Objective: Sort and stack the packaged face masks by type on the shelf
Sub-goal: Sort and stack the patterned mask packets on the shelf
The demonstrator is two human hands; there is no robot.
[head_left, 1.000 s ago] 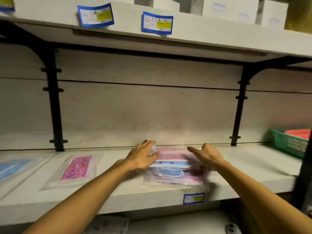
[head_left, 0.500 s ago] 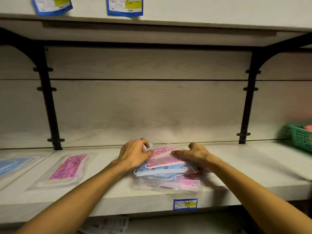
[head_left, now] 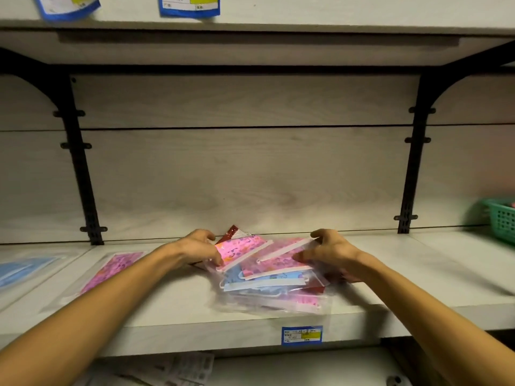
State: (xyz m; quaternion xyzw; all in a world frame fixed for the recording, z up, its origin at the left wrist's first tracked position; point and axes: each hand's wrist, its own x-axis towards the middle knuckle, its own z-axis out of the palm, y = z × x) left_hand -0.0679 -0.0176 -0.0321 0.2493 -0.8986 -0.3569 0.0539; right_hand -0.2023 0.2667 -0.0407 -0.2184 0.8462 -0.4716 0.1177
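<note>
A loose pile of packaged face masks [head_left: 273, 288] lies on the pale shelf [head_left: 181, 310], with pink, blue and red packs mixed. My left hand [head_left: 196, 246] pinches a bright pink patterned pack [head_left: 241, 250] at the pile's left top. My right hand [head_left: 331, 250] grips the right end of another pink pack [head_left: 278, 260] lying on top. To the left, one pink pack [head_left: 111, 270] lies flat by itself, and a blue pack [head_left: 22, 270] lies at the far left edge.
A green plastic basket [head_left: 501, 218] stands at the right end of the shelf. Black brackets [head_left: 83, 168] rise against the back wall on both sides. An upper shelf with blue labels [head_left: 189, 5] hangs overhead. A blue label [head_left: 301, 335] marks the shelf's front edge.
Both hands have gone from resting on the pile to taking hold of the two top pink packs, which now fan apart and tilt up. The view has dropped slightly.
</note>
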